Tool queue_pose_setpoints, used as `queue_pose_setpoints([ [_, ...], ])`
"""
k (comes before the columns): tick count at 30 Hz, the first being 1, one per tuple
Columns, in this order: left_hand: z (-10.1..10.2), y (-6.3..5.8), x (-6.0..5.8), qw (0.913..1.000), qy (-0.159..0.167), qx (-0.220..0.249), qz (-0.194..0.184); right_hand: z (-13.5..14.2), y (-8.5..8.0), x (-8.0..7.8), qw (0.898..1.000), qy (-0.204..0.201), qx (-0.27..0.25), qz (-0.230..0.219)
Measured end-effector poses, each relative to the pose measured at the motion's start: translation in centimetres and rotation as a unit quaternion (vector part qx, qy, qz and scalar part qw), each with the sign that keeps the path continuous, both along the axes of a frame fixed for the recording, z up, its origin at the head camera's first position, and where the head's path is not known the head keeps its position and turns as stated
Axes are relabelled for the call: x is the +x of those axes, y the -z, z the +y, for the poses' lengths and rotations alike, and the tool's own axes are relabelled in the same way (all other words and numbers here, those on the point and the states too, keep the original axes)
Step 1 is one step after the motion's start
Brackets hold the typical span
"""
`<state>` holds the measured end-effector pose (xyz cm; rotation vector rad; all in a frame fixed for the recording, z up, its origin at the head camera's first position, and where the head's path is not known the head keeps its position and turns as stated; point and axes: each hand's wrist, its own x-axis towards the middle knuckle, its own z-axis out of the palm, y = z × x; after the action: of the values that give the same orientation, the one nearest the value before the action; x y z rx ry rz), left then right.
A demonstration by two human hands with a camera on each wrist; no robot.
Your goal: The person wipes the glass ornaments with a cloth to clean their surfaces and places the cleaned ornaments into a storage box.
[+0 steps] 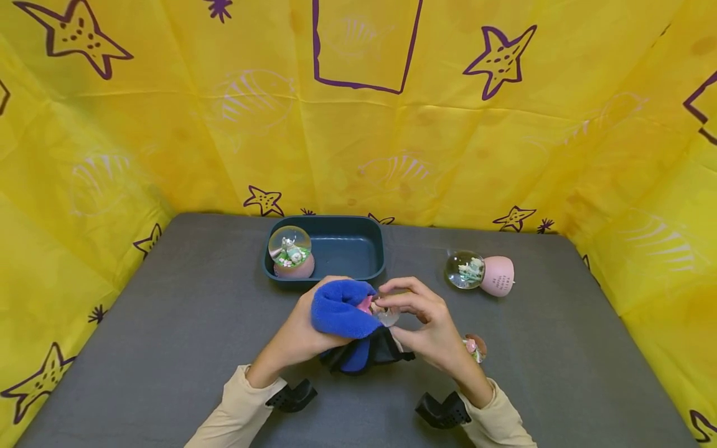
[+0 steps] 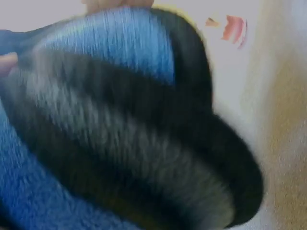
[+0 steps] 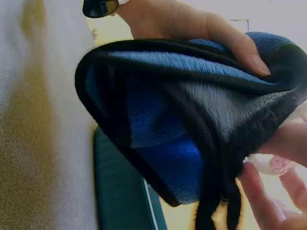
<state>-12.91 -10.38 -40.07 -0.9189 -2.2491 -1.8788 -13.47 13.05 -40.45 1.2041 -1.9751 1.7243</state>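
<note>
My left hand (image 1: pixel 313 326) grips a blue cloth (image 1: pixel 342 314) with black edging and a grey side, bunched around a small snow globe (image 1: pixel 388 317). A pink part and a clear rounded part of that globe stick out of the folds; the cloth hides the rest. My right hand (image 1: pixel 422 317) pinches the globe's exposed end between thumb and fingers. In the right wrist view, the left thumb presses on top of the cloth (image 3: pixel 163 110), whose loose flap hangs below. Layers of the cloth (image 2: pixel 124 124) fill the left wrist view, blurred.
Behind the hands stands a dark teal tray (image 1: pixel 350 252), with a pink-based snow globe (image 1: pixel 291 252) upright at its left end. Another snow globe (image 1: pixel 480 274) lies on its side at the right. A small pink and brown ornament (image 1: pixel 475 347) is partly hidden behind the right wrist.
</note>
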Motion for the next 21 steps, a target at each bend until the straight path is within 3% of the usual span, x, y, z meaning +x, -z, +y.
queue_pose_setpoints([
  [3, 0.15, 0.19, -0.03, 0.9982, 0.002, 0.024, 0.054, 0.23, -0.14, 0.17, 0.997, -0.014, 0.011, -0.071],
  [7, 0.12, 0.50, -0.33, 0.9903, 0.009, 0.058, 0.126, 0.57, -0.37, 0.36, 0.983, -0.017, 0.034, -0.179],
  [9, 0.05, 0.61, -0.45, 0.9870, 0.016, 0.070, 0.144, 0.63, -0.45, 0.38, 0.980, -0.011, 0.040, -0.194],
  [13, -0.01, 0.55, -0.50, 0.9853, 0.014, 0.078, 0.152, 0.66, -0.42, 0.34, 0.987, -0.014, 0.028, -0.160],
  [18, -0.19, 0.48, -0.36, 0.9899, -0.032, 0.075, 0.116, 0.49, -0.17, 0.11, 0.995, -0.050, -0.018, -0.087],
  [21, -0.31, 0.56, -0.28, 0.9918, -0.045, 0.069, 0.098, 0.37, -0.15, 0.05, 0.994, -0.073, -0.033, -0.074],
])
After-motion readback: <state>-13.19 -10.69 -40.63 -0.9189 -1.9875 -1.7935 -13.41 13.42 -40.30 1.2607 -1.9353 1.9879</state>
